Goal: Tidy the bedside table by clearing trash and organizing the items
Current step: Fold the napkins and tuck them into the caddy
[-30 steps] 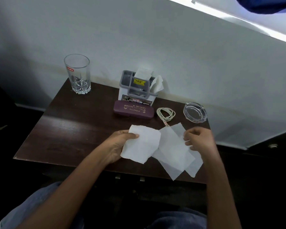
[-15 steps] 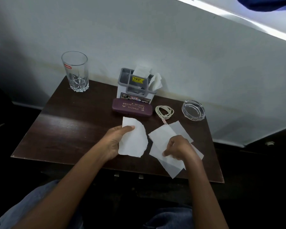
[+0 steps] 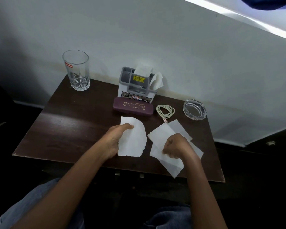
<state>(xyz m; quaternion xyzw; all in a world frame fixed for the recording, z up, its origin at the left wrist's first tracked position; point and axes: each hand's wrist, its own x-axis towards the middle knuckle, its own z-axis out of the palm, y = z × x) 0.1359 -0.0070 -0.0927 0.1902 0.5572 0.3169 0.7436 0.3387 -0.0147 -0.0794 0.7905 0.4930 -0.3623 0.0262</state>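
Note:
My left hand pinches a torn white tissue piece by its left edge, thumb on top, just above the dark wooden bedside table. To its right lie overlapping white tissue sheets on the table. My right hand rests on them with curled fingers pinching the paper near their middle. The fingertips themselves are hidden under the hand.
At the back stand a clear drinking glass on the left and a grey-white organizer holding tissues in the centre. A maroon spectacle case lies before it. A coiled white cable and a glass ashtray sit at right.
My right hand moved left and down from the sheets' right edge onto their middle. My left hand pulled its torn piece apart from the other sheets.

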